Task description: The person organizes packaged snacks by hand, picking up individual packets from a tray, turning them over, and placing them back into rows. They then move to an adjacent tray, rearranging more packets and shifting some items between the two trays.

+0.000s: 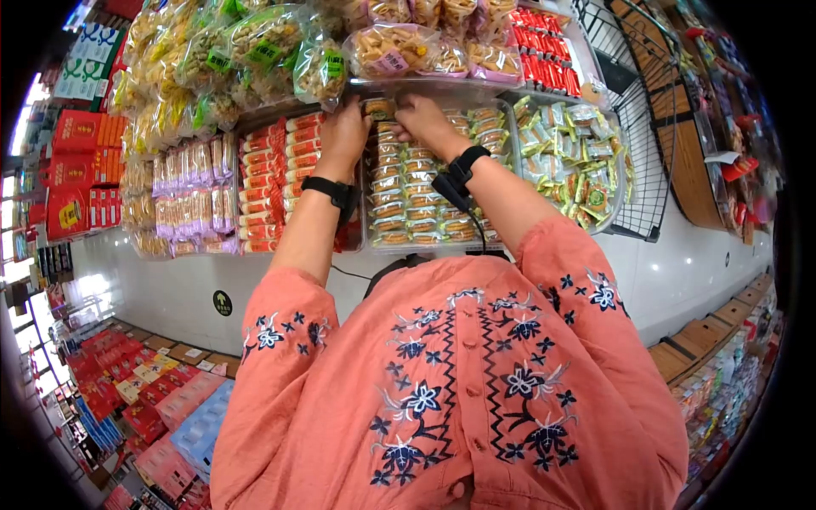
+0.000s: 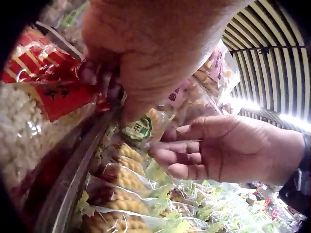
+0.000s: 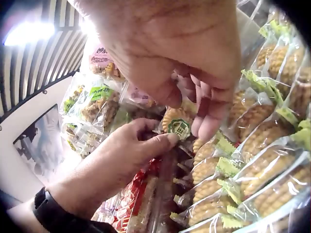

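Note:
My left hand (image 1: 344, 136) reaches to the back of the tray of wrapped cookies (image 1: 388, 187). In the right wrist view its thumb and forefinger pinch the edge of a cookie packet (image 3: 179, 127) with a round green-and-white label. That packet stands at the far end of a row of ridged round cookies in clear wrappers. My right hand (image 1: 429, 127) is just to the right, fingers loosely bent and fingertips close by the same packet; nothing shows gripped in it. Beside my left hand, across the clear divider, lies a red-labelled snack packet (image 2: 60, 99).
Bagged snacks (image 1: 395, 49) are heaped behind the tray. To the left are red-and-white wrapped sticks (image 1: 262, 183) and purple-edged packets (image 1: 191, 191). A bin of green-wrapped sweets (image 1: 569, 157) stands at right, with a black wire rack (image 1: 642, 127) beyond it.

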The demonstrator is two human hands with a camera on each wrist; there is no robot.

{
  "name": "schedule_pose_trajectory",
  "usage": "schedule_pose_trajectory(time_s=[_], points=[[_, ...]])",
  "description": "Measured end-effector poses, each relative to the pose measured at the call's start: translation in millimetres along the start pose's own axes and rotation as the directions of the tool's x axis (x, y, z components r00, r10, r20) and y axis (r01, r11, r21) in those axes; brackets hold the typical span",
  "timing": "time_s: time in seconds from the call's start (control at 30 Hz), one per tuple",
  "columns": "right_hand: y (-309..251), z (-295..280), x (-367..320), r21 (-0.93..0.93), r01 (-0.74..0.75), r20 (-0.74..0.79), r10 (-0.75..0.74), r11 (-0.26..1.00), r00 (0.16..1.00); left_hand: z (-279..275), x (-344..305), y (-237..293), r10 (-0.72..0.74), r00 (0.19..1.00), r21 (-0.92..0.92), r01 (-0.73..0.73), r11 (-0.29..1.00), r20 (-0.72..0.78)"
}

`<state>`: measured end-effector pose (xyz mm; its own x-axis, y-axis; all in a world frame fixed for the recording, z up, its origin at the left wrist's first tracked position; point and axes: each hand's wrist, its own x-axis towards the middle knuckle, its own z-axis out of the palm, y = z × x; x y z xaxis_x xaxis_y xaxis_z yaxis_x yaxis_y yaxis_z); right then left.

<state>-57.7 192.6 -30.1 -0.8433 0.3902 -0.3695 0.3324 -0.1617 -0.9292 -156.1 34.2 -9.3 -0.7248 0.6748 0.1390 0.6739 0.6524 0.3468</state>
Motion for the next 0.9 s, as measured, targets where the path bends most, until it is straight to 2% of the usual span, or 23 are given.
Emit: schedule_pose_trajectory(time_s=[0.07,0.17,0.27,0.37,0.43,0.5,0.57,0.6,0.63,0.7,0.77,0.83,0.9], points=[[-3.2,-1.5,-6.8,0.001,0.053,0.001,-0.053,0.999,0.999,-1.2,-1.7,0.3,-0.003,1.0,0.002,0.003,1.0,-0.001],[-5.2,-8.2,-10.7,-0.071,0.028,0.079,-0.023,0.997,0.997,-5.4,-4.3,5.2,-0.015,1.0,0.015,0.015,1.0,-0.002],[-3.9,-5.0,-10.6,0.002,0.012,0.158,-0.012,1.0,0.987,-2.9,-2.8,5.7,-0.019,1.0,0.033,0.019,0.999,-0.006],[-15.1,-3.7,-18.4,0.032,-0.058,0.143,0.053,0.998,0.988,2.7,-2.1,-0.9,0.015,1.0,0.053,-0.013,0.998,-0.025],[-7.9,-3.4,-18.4,0.111,-0.052,0.111,0.039,0.992,0.993,8.9,-0.9,-5.8,0.05,0.998,0.049,-0.048,0.998,-0.044],[1.5,-11.7,-17.3,0.082,0.007,0.103,-0.015,0.997,0.995,14.4,-0.7,-8.1,0.064,0.99,0.078,-0.055,0.995,-0.124],[-10.6,-26.9,-28.8,0.055,-0.085,0.139,0.077,0.995,0.987,14.8,1.7,-10.7,0.075,0.985,0.107,-0.059,0.992,-0.155],[-11.0,-34.0,-34.4,0.092,-0.089,0.126,0.077,0.992,0.989,10.1,0.9,-9.9,0.037,0.994,0.033,-0.034,0.999,-0.105],[-14.4,-44.5,-41.8,0.093,-0.062,0.106,0.052,0.994,0.993,5.9,-0.1,-11.3,0.109,0.985,0.022,-0.107,0.994,-0.134],[-23.2,-70.0,-57.7,0.091,-0.011,0.072,0.005,0.996,0.997,-1.3,-6.2,-10.0,0.114,0.981,-0.004,-0.116,0.993,-0.159],[-24.5,-105.4,-69.3,0.045,0.074,0.012,-0.075,0.996,0.997,-25.9,-17.1,8.4,-0.001,0.999,-0.017,0.0,1.0,-0.046],[-33.3,-143.7,-86.0,0.044,0.109,-0.099,-0.104,0.993,0.99,-35.4,-32.7,16.7,0.098,0.985,-0.101,-0.112,0.989,-0.141],[-40.8,-190.6,-97.1,-0.125,0.13,-0.243,-0.157,0.984,0.957,-40.7,-49.6,27.5,0.15,0.966,-0.139,-0.182,0.974,-0.213]])
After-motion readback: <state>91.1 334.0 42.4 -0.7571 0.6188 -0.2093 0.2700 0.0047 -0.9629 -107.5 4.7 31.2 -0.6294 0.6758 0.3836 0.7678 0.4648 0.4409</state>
